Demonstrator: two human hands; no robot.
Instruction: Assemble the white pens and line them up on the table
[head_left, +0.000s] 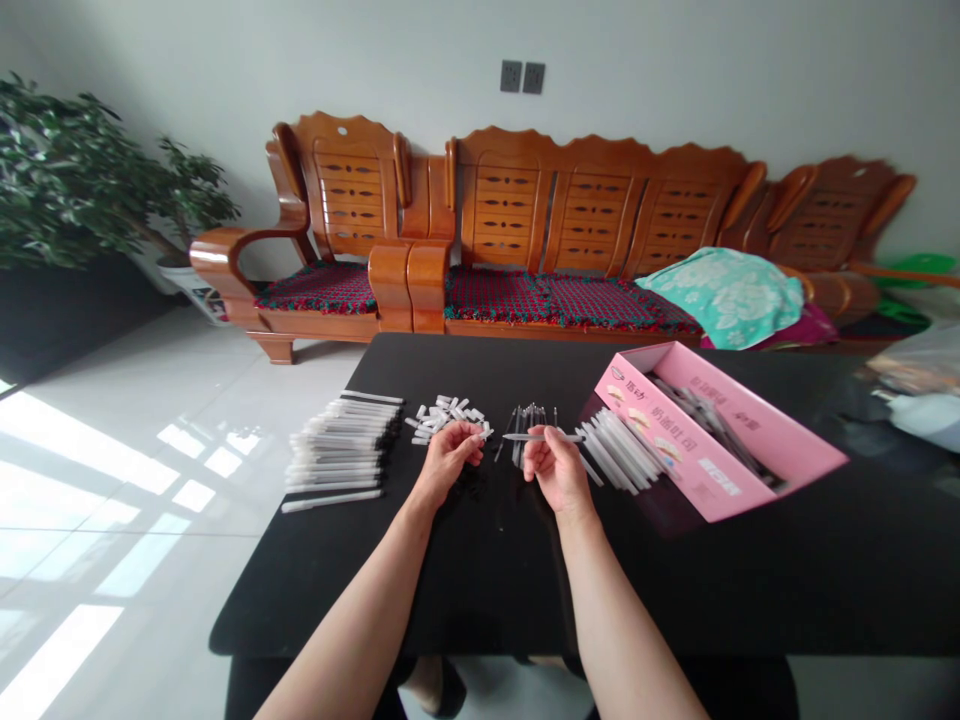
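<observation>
My right hand (556,470) pinches an uncapped pen (525,437), held level with its tip pointing left. The fingers of my left hand (453,455) are closed on a small white pen cap (485,434), a short gap away from the pen tip. Just behind my left hand lies a heap of loose white caps (442,412). Thin dark refills (534,415) lie behind my right hand, partly hidden by it. To the right of that hand is a stack of translucent pen barrels (616,452). Many capped pens (341,445) lie in a row at the left.
A pink box (660,430) holding dark, slender items stands slantwise at the right of the black table (480,580). Clear plastic bags (919,360) sit at the far right. Behind the table is a wooden sofa (510,205) with a turquoise cloth (731,295); plants (90,180) stand left.
</observation>
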